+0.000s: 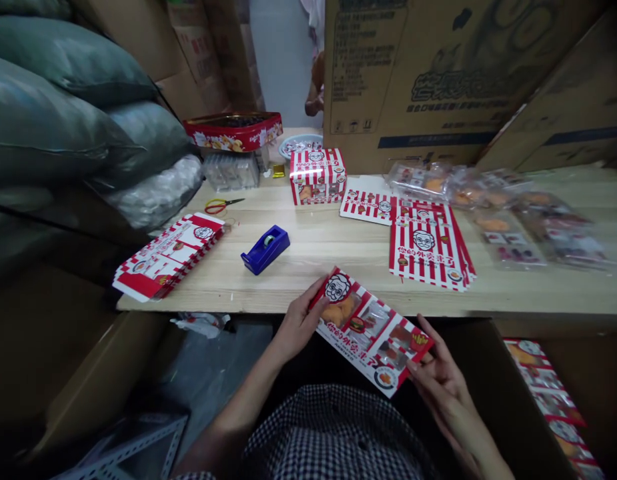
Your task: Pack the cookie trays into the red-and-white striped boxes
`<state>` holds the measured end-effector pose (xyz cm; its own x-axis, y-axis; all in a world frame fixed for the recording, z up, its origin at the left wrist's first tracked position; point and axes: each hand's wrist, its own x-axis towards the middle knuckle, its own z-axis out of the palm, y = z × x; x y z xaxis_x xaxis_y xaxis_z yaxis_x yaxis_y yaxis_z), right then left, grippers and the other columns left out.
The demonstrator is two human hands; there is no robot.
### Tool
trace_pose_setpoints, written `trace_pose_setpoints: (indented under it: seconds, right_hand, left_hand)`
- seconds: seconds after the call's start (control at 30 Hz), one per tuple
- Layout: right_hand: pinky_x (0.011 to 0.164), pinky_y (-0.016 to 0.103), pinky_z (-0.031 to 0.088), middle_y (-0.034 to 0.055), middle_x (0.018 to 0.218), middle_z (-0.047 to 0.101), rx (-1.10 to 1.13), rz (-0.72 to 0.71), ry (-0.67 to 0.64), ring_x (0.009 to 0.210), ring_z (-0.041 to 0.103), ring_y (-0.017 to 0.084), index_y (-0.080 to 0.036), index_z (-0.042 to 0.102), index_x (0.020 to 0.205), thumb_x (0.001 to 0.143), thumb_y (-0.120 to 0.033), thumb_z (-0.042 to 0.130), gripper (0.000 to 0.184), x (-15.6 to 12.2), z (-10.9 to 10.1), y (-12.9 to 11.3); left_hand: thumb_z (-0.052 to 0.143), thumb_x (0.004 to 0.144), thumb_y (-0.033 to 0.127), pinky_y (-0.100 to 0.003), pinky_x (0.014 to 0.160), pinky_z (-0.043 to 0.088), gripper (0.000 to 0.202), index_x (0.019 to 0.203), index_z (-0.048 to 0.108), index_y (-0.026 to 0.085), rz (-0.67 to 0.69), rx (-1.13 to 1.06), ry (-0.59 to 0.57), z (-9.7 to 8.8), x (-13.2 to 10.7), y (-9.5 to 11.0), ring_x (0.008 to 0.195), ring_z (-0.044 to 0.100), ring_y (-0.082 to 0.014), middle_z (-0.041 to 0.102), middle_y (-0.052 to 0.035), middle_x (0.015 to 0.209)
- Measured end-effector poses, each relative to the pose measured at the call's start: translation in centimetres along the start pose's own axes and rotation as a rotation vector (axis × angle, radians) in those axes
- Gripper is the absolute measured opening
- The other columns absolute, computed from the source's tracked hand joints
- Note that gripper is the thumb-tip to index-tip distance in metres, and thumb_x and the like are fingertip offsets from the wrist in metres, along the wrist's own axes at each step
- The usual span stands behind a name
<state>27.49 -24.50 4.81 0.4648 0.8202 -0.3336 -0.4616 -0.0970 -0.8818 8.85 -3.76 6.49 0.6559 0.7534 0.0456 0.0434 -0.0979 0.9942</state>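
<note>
A red-and-white printed box point(361, 333) with clear windows is held tilted over my lap, just off the table's front edge. Small food-shaped pieces show through its windows. My left hand point(301, 320) grips the box's upper left end, thumb on the front face. At the lower right end, my right hand point(441, 370) holds it with the fingers around the edge. Beyond the box on the table sit a blue tape dispenser point(266, 249) and, to its left, a stack of flat printed cartons point(171, 257).
On the wooden table point(308, 267) lie scissors point(223, 205), a standing striped box point(318, 177), striped cards point(428, 243) and clear bagged pieces point(508, 233). A red tin point(233, 133) stands at the back left. Similar boxes point(553, 400) fill a carton at lower right. Large cardboard boxes point(413, 87) and sacks point(53, 120) surround the table.
</note>
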Motion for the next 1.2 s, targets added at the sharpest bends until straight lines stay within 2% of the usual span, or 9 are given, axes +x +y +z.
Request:
trace_pose_setpoints:
  seconds: [0.1,0.23,0.3,0.4,0.57,0.73,0.97,1.1,1.2]
  right_hand:
    - [0.097,0.044,0.057,0.0053,0.137,0.065,0.004,0.003,0.050,0.117,0.068,0.026,-0.044,0.027,0.154,0.089,-0.036,0.071,0.079,-0.4,-0.8,0.1]
    - [0.095,0.042,0.058,0.0035,0.145,0.058,0.018,-0.031,0.208,0.119,0.066,0.026,-0.045,0.030,0.152,0.093,-0.046,0.063,0.068,-0.6,-1.5,0.3]
    - [0.092,0.041,0.059,0.0047,0.142,0.060,0.036,-0.036,0.287,0.115,0.068,0.026,-0.042,0.038,0.149,0.091,-0.050,0.064,0.064,-0.6,-1.6,0.3]
    - [0.089,0.039,0.060,0.0051,0.134,0.066,0.069,-0.029,0.344,0.110,0.070,0.026,-0.039,0.045,0.145,0.087,-0.049,0.070,0.064,-0.7,-1.5,0.1]
    - [0.088,0.039,0.060,0.0061,0.129,0.068,0.110,-0.053,0.359,0.106,0.071,0.027,-0.037,0.049,0.142,0.079,-0.047,0.079,0.070,-0.8,-1.7,-0.3]
    - [0.089,0.043,0.060,0.0079,0.120,0.073,0.129,-0.034,0.350,0.102,0.072,0.029,-0.037,0.048,0.144,0.077,-0.046,0.081,0.076,-0.9,-1.6,-0.5]
    - [0.089,0.044,0.060,0.0052,0.113,0.075,0.175,0.003,0.359,0.097,0.074,0.027,-0.041,0.044,0.146,0.079,-0.045,0.080,0.076,-1.0,-1.8,0.3]
    - [0.088,0.034,0.060,0.0019,0.114,0.074,0.169,0.030,0.300,0.096,0.073,0.020,-0.040,0.049,0.144,0.082,-0.041,0.078,0.068,-0.1,-3.0,1.1]
    - [0.091,0.031,0.058,0.0006,0.116,0.073,0.205,0.027,0.240,0.096,0.071,0.017,-0.038,0.052,0.141,0.084,-0.039,0.077,0.063,0.8,-3.5,1.8]
  left_hand:
    - [0.058,0.095,0.034,-0.042,0.116,0.041,0.044,0.138,0.059,0.026,-0.046,-0.134,0.053,2.0,-0.2,-0.1,0.135,0.054,-0.0257,0.057,-0.0053,0.146]
    - [0.057,0.096,0.030,-0.041,0.118,0.038,0.042,0.138,0.060,0.028,-0.031,-0.101,0.044,3.9,-1.0,0.3,0.136,0.052,-0.0238,0.057,-0.0035,0.146]
    - [0.057,0.096,0.028,-0.041,0.120,0.036,0.045,0.141,0.057,0.028,0.017,0.003,0.012,4.4,-1.0,0.3,0.138,0.050,-0.0231,0.056,-0.0033,0.147]
    - [0.058,0.096,0.026,-0.041,0.119,0.038,0.051,0.146,0.050,0.027,0.101,0.136,0.042,4.6,-0.7,0.3,0.137,0.051,-0.0230,0.055,-0.0048,0.148]
    - [0.056,0.097,0.025,-0.036,0.114,0.043,0.050,0.147,0.048,0.028,0.143,0.118,0.044,4.5,-0.5,0.9,0.131,0.056,-0.0208,0.057,-0.0045,0.146]
    - [0.062,0.094,0.029,-0.037,0.111,0.045,0.046,0.140,0.057,0.027,0.006,0.018,0.064,4.7,-0.8,1.4,0.124,0.062,-0.0222,0.064,-0.0050,0.138]
    - [0.064,0.093,0.032,-0.038,0.116,0.039,0.040,0.132,0.065,0.025,-0.104,-0.204,0.115,5.7,-1.4,0.6,0.133,0.055,-0.0241,0.061,-0.0054,0.142]
    - [0.062,0.094,0.037,-0.040,0.100,0.052,0.032,0.117,0.075,0.019,-0.362,-0.579,-0.073,5.7,-1.8,0.8,0.108,0.070,-0.0260,0.072,-0.0118,0.123]
    - [0.067,0.091,0.034,-0.037,0.095,0.053,0.034,0.121,0.073,0.019,-0.445,-0.710,-0.188,5.5,-2.0,1.9,0.101,0.072,-0.0238,0.073,-0.0121,0.121]
